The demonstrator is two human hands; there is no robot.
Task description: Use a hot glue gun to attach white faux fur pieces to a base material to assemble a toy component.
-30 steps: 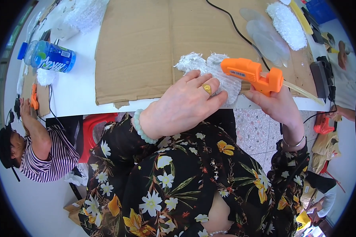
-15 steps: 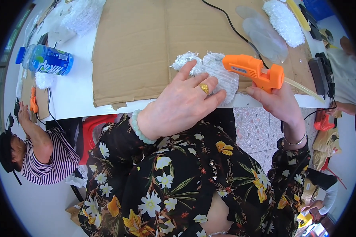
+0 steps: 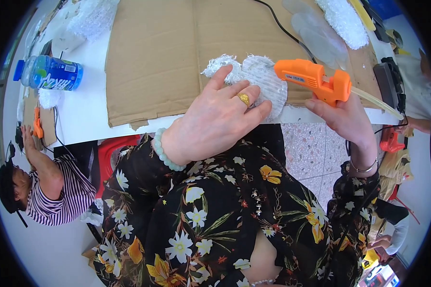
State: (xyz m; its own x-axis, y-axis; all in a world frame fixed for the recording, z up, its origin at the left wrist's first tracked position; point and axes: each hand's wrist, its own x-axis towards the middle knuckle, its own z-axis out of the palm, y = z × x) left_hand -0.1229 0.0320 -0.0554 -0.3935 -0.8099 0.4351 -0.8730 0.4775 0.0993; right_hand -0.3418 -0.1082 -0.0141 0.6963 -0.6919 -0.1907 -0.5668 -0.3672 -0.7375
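Right hand [image 3: 342, 117] grip on orange glue gun [image 3: 313, 79], nozzle pointing left at white bubble wrap piece [image 3: 263, 79].

Looks like a small craft workshop I'm in: white worktable [image 3: 86, 107] covered with a flat brown cardboard sheet [image 3: 153, 57], corded orange plastic glue guns [image 3: 316, 81] everywhere, and another person in a striped shirt [image 3: 57, 196] working alongside.

The glue gun [image 3: 316, 81] nozzle has closed in — touching the white bundle [image 3: 258, 79].
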